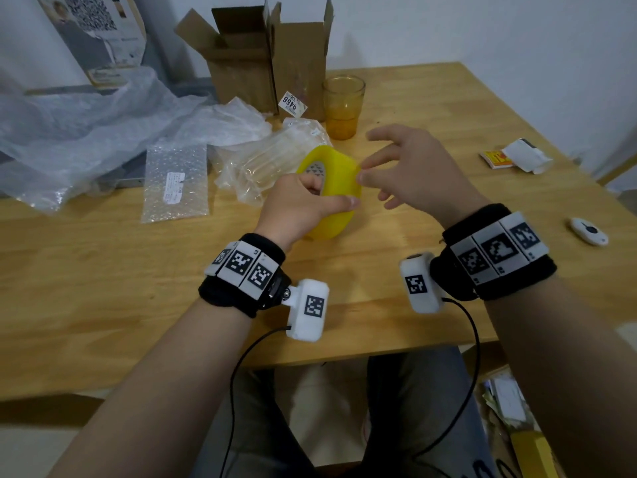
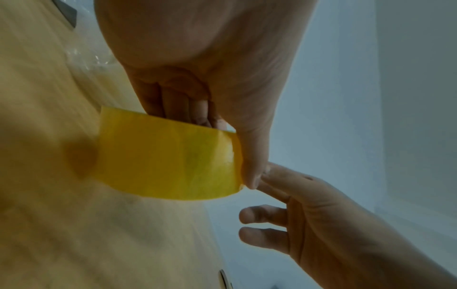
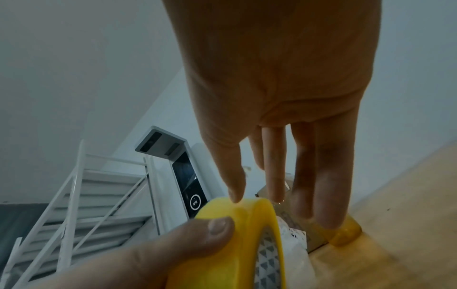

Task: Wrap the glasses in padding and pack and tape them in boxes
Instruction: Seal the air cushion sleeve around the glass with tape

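My left hand grips a yellow tape roll upright just above the wooden table, fingers through its core and thumb on the outer face. My right hand hovers at the roll's right side with fingers spread and nearly straight. Its thumb tip touches the tape's outer surface, close to my left thumb. An amber glass stands bare behind the roll. Clear air-column padding lies to the roll's left. Two open cardboard boxes stand at the back.
A small bubble-wrap bag and a large crumpled plastic sheet cover the left of the table. Folded papers and a small white device lie at the right edge. My legs are below the near edge.
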Demonstrator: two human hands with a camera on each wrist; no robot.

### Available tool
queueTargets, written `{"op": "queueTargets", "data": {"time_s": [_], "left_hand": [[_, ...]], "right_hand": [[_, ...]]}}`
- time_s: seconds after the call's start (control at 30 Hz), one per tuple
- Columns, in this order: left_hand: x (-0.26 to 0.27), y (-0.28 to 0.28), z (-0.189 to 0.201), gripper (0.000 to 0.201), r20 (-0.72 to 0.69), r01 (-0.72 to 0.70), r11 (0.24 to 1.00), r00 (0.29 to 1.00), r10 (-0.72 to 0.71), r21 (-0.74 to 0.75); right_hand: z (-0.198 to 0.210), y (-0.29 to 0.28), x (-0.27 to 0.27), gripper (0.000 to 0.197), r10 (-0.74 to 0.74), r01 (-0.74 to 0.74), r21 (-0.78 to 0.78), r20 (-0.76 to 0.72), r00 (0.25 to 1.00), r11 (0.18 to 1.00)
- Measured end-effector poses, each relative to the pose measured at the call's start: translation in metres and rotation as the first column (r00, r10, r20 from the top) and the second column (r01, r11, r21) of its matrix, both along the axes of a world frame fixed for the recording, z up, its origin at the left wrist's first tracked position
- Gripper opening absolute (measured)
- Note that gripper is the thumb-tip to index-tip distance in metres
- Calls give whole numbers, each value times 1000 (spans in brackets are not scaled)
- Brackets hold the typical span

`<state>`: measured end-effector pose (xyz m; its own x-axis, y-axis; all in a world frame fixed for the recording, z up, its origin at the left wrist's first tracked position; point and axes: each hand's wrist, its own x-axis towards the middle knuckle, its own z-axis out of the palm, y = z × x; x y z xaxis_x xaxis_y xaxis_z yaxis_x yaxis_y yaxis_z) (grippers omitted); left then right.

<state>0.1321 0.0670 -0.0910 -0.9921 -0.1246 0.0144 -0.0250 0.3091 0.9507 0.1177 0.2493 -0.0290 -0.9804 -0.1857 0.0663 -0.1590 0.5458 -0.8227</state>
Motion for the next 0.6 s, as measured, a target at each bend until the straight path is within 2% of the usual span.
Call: {"op": "queueTargets", "data": {"time_s": [0.17,0.23,0.33,0.47,0.6], "left_hand": [[2,0,1,66,7,-13,999,1000,13,31],[2,0,1,73,4,-20,999,1000,20,29],[3,3,2,82,-16,-18,1000,1000,18,5],[2,5,1,82,-29,-20,999,999,19,-51],[2,4,0,80,-26,-15,999,1000,14,-46]], "right_hand": [[-6,-7,-3,62,-15,24,56,-147,989,998],[-7,-9,-5,61,-16,28,65,-187,982,997],[-7,-10,-7,60,-27,41,67,-200,979,997],[-5,-12,-9,55,-35,65,124,-233,972,990],[-3,-18,-11,51,-75,113,161,-226,971,981]]}}
